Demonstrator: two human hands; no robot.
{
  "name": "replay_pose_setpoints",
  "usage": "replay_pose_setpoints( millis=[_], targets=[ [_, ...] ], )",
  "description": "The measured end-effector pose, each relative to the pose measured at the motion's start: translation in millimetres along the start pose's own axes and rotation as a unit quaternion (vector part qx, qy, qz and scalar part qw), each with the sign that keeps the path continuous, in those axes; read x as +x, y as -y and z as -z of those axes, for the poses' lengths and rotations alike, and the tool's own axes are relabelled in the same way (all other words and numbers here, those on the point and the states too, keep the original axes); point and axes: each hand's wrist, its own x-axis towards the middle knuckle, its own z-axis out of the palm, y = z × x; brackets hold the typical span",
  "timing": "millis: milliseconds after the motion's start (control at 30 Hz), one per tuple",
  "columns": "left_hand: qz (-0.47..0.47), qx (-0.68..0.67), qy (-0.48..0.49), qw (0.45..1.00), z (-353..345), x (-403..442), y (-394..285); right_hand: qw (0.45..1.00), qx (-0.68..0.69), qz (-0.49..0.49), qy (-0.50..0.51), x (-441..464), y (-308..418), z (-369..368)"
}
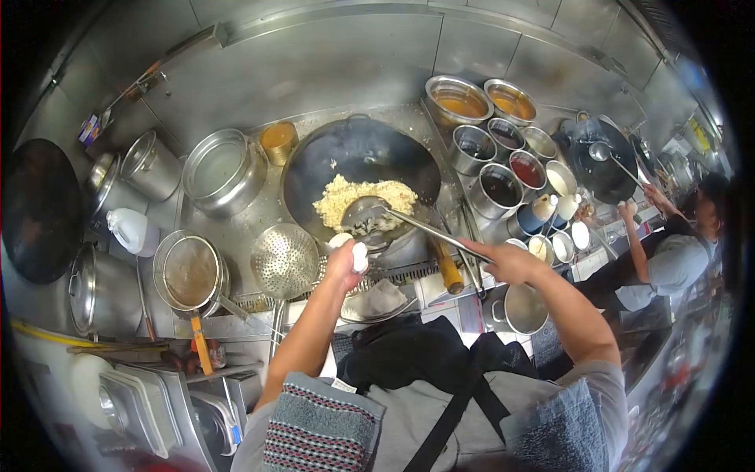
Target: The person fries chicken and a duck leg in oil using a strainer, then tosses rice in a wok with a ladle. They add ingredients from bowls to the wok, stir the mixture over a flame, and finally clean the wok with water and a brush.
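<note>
A large black wok [314, 157] sits on the stove with yellowish fried rice [346, 191] heaped on its near side. My right hand [513, 263] is closed round the long handle of a metal ladle [425, 228], whose bowl rests in the rice. At the wok's near rim my left hand [343, 266] is closed on a white cloth [359, 256]; whether the wok's handle lies under it is hidden. A perforated strainer [285, 259] lies just left of my left hand. Between my hands is a tool with a yellow wooden handle [450, 271].
Metal pots of sauce [501, 189] crowd the right side, with bowls of orange liquid [460, 102] behind. Left stand a large pot [224, 173], a fine sieve [189, 271] and a plastic jug [132, 232]. At far right a co-worker [676, 259] works at another wok [602, 157].
</note>
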Motion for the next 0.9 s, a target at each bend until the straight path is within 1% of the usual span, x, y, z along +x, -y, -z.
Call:
replay_pose_setpoints(
  millis=[33,67,100,133,167,200,233,300,333,367,400,433,467,500,567,600,633,667,700,733,767,833,867,900],
  targets=[
    [-0.012,0.008,0.016,1.0,8.5,32.7,13.7,1.0,-0.002,0.001,-0.004,16.2,-1.2,-6.9],
    [-0.029,0.024,0.011,0.999,15.4,42.1,29.2,0.999,-0.033,-0.026,-0.034,41.4,-8.7,-20.9],
    [-0.023,0.062,-0.008,0.998,19.8,30.7,46.7,0.994,-0.064,-0.054,-0.065,62.0,-14.2,-29.5],
    [-0.08,0.047,0.032,0.995,30.7,19.2,67.1,0.993,-0.053,-0.052,-0.092,73.2,-13.6,-35.0],
    [-0.085,0.019,0.01,0.996,30.9,-3.7,80.2,0.991,-0.039,-0.05,-0.117,77.7,-11.0,-44.6],
    [-0.09,0.048,0.019,0.995,44.6,-10.2,95.2,0.989,-0.024,-0.047,-0.136,78.3,-9.7,-51.0],
    [-0.107,0.063,0.003,0.992,41.9,-27.4,94.0,0.989,-0.025,-0.048,-0.138,75.2,-8.0,-49.6],
    [-0.097,-0.017,0.032,0.995,37.9,-35.2,78.2,0.986,0.028,-0.048,-0.16,62.3,-0.5,-54.9],
    [-0.025,-0.048,0.03,0.998,23.2,-38.8,51.8,0.982,0.044,-0.031,-0.181,68.5,-7.1,-64.3],
    [-0.04,-0.049,0.005,0.998,9.5,-28.5,30.9,0.982,0.045,-0.032,-0.178,73.4,-3.3,-65.8],
    [-0.036,-0.029,0.048,0.998,11.5,-7.5,18.9,0.981,0.043,-0.036,-0.185,77.5,1.8,-64.6],
    [-0.049,-0.062,-0.003,0.997,3.1,15.6,14.3,0.98,0.042,-0.041,-0.193,82.0,7.1,-64.9],
    [-0.037,-0.04,-0.005,0.998,-4.1,27.2,5.0,0.976,0.028,-0.052,-0.208,92.0,12.6,-69.7],
    [-0.051,-0.02,-0.017,0.998,-5.5,54.8,8.2,0.975,0.033,-0.058,-0.212,94.0,22.7,-71.2],
    [-0.056,0.005,-0.02,0.998,-3.3,73.7,13.0,0.982,0.023,-0.08,-0.171,93.0,42.1,-72.9],
    [-0.062,0.014,-0.008,0.998,1.0,82.9,14.6,0.986,0.028,-0.099,-0.132,89.8,48.7,-71.9],
    [-0.066,0.025,0.007,0.997,8.6,92.2,17.8,0.983,0.036,-0.116,-0.136,91.9,45.6,-77.6],
    [-0.038,0.02,0.027,0.999,12.2,86.6,15.3,0.985,0.048,-0.083,-0.143,93.5,40.4,-87.3],
    [-0.016,-0.006,0.077,0.997,19.3,78.6,15.2,0.986,0.06,-0.051,-0.15,91.0,34.1,-99.6],
    [0.005,-0.021,0.097,0.995,23.7,70.0,16.5,0.987,0.095,-0.093,-0.094,84.2,33.6,-95.8],
    [0.032,-0.031,0.119,0.992,27.5,62.2,20.3,0.976,0.159,-0.055,-0.136,73.5,21.8,-108.2],
    [0.085,-0.007,0.161,0.983,37.9,38.1,29.8,0.951,0.251,-0.075,-0.167,36.6,6.6,-131.1],
    [0.132,0.011,0.165,0.977,48.5,25.3,34.0,0.931,0.29,-0.089,-0.202,7.2,4.8,-141.6],
    [0.181,0.039,0.179,0.966,49.2,14.3,38.7,0.913,0.295,-0.123,-0.255,-21.0,-4.4,-170.1]
  ],
)
